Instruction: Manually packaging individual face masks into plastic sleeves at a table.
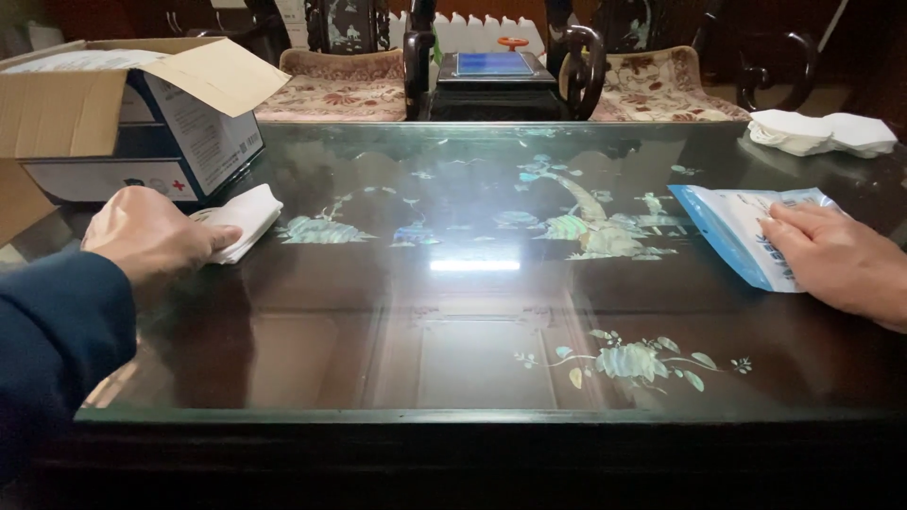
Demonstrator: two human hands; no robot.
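At the left of the frame the person's left hand (151,231), coming out of a dark blue sleeve (57,331), lies knuckles-up on a folded white mask (241,219); the fingers are curled and held together over the near end of it, pressing it to the glass, though whether the thumb grips underneath cannot be told. The mask lies on the dark glass-topped table (472,349), just in front of an open cardboard box (123,113) that fills the upper left corner, its flap raised. At the right edge of the frame the right hand (836,255) rests flat on a blue and white plastic packet (742,227), fingers straight and close together, their tips on the packet's near half; nothing is pinched. The packet lies flat on the glass in the right middle of the frame, well apart from the mask. Above it, in the upper right corner, sits a small heap of white masks (822,132). The table top shows pale inlaid flowers and birds (586,222) under the glass. Beyond the far edge, at upper centre, stand carved dark wooden chairs with floral cushions (661,85) and a small dark stand (491,80) between them.
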